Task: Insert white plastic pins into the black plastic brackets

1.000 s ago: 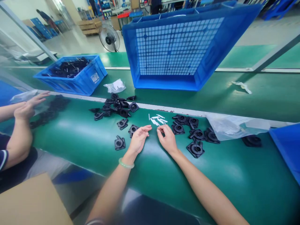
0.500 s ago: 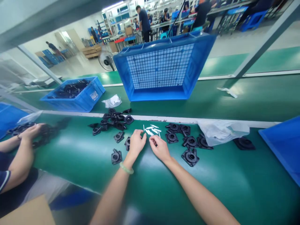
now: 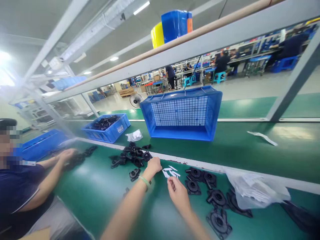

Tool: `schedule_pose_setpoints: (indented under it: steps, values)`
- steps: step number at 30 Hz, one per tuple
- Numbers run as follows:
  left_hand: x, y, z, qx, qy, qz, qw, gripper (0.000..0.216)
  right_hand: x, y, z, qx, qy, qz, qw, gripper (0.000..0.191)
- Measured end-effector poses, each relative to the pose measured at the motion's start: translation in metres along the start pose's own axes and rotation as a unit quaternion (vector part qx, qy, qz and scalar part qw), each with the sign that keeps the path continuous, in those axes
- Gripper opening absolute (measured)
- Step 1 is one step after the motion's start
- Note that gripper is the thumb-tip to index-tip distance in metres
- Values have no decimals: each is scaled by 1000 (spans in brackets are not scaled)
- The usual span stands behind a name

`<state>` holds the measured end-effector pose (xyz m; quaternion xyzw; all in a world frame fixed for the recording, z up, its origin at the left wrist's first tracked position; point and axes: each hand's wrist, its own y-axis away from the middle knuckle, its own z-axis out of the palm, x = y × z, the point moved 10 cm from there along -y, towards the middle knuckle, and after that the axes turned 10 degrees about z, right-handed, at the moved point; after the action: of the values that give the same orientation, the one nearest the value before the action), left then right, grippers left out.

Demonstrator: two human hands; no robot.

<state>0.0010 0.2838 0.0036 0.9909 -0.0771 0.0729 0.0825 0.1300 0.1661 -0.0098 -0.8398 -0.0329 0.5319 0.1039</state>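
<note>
A small heap of white plastic pins [image 3: 172, 172] lies on the green belt between two groups of black moulded parts. My left hand [image 3: 153, 166] rests with its fingers curled at the left edge of the pins, close to a black part [image 3: 147, 156]; whether it holds anything is hidden. My right hand [image 3: 177, 192] is just in front of the pins, thumb and fingers pinched together on what looks like one white pin. To its right lie several black round-centred parts [image 3: 193, 186], and another black part [image 3: 134, 174] lies to the left of my left wrist.
A large blue mesh crate [image 3: 182, 115] stands tilted behind the belt, with a smaller blue bin of black parts [image 3: 107, 127] to its left. A clear plastic bag [image 3: 255, 191] lies at the right. A person in a dark shirt [image 3: 22, 186] works with both hands at the left.
The view has tilted upward, so the overhead frame now shows. My left hand has reached forward to the edge of the white pins; my right hand has stayed pinched in front of them.
</note>
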Motion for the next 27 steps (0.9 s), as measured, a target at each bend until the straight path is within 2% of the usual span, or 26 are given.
schedule_pose_setpoints:
  steps: [3, 6, 9, 13, 16, 23, 27]
  values:
    - [-2, 17, -17, 32, 22, 18, 999, 15, 3, -1, 2, -8, -7, 8, 1000, 20]
    - [7, 50, -31, 69, 65, 83, 992, 18, 4, 0, 3, -24, -33, 30, 999, 24]
    - [26, 87, -33, 76, 114, 165, 977, 18, 2, 3, 11, -72, -53, 46, 995, 28]
    - [44, 120, -28, 87, 158, 232, 956, 15, -11, 10, 23, -139, -35, 5, 990, 35]
    - [47, 129, -25, 98, 181, 256, 944, 15, -15, 15, 26, -156, -37, -13, 987, 39]
    - [43, 143, -23, 105, 223, 283, 927, 14, -12, 19, 31, -198, -116, 28, 973, 44]
    - [32, 150, -21, 116, 238, 280, 923, 9, -14, 22, 37, -222, -115, 34, 968, 44]
